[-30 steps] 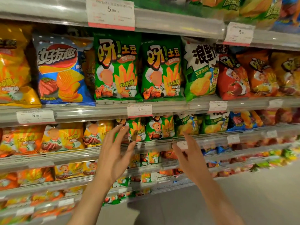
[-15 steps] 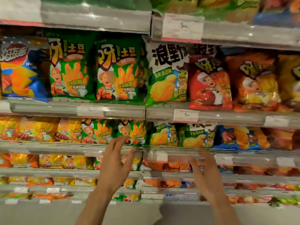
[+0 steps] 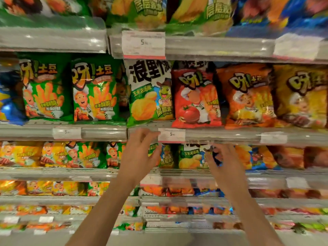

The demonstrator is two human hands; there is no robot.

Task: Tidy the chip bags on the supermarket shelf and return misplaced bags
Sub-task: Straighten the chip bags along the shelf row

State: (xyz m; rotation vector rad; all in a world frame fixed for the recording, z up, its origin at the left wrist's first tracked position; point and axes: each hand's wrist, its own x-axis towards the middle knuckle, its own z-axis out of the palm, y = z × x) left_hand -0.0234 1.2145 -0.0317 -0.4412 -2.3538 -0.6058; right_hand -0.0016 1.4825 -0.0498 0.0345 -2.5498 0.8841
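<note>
Reaching up with both bare arms toward the grey metal shelf rail (image 3: 221, 134) under the middle row. My left hand (image 3: 137, 155) is raised in front of that rail, fingers loosely curled and slightly apart, tips near the white paper price tag (image 3: 171, 135) marked 5; whether they touch the rail I cannot tell, and they hold nothing. My right hand (image 3: 224, 163) sits lower, fingers bent and apart, in front of the small bags one row down; its fingertips are smeared by blur, so contact with anything is unclear.

Middle row, just above my hands: a green-and-white corn-chip bag with a cartoon frog (image 3: 150, 91) stands upright between 2 green potato-stick bags (image 3: 71, 89) on its left and a red tomato-flavour bag (image 3: 195, 98) on its right, which overlaps its right edge. Further right, an orange bag (image 3: 248, 96) and a yellow bag (image 3: 301, 95), the latter cut off by the frame edge. A blue bag (image 3: 8, 96) at far left is mostly cropped.

Row below: small green-and-white frog bags (image 3: 191, 157) partly hidden behind both hands. Lower rows are too blurred to read.
</note>
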